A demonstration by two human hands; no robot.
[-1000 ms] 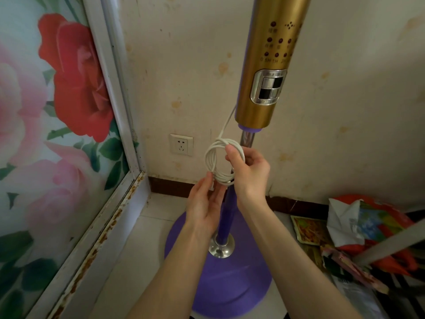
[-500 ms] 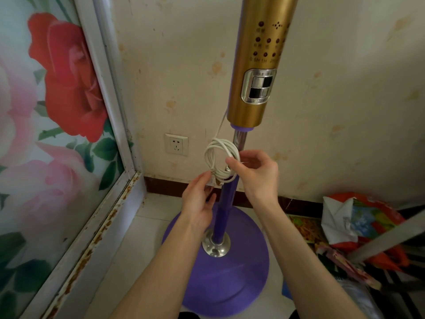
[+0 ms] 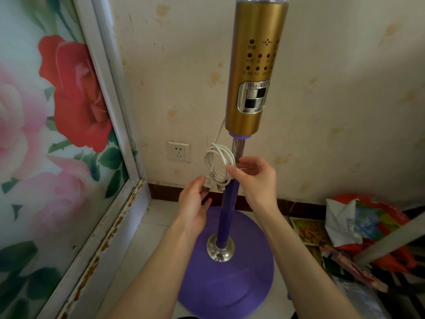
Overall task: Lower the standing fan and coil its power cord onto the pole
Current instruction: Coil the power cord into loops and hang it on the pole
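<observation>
Head view shows the cord [image 3: 218, 163] gathered into a small white bundle of loops, hanging against the left side of the pole [image 3: 226, 215] just below the gold control column [image 3: 253, 77]. One strand runs up from it toward that column. The right hand [image 3: 255, 178] pinches the loops at the pole with forefinger and thumb, probably to stop the bundle springing apart or sliding down. The left hand [image 3: 193, 203] reaches up from below, its fingertips at the plug [image 3: 209, 182] dangling under the bundle. Whether it grips the plug or only touches it I cannot tell; it seems placed to tuck that loose end in. The bundle sits between the two hands, above the purple base [image 3: 230, 279]. A wall socket [image 3: 179, 151] is just behind it, and bags [image 3: 368, 226] lie on the floor to the right.
</observation>
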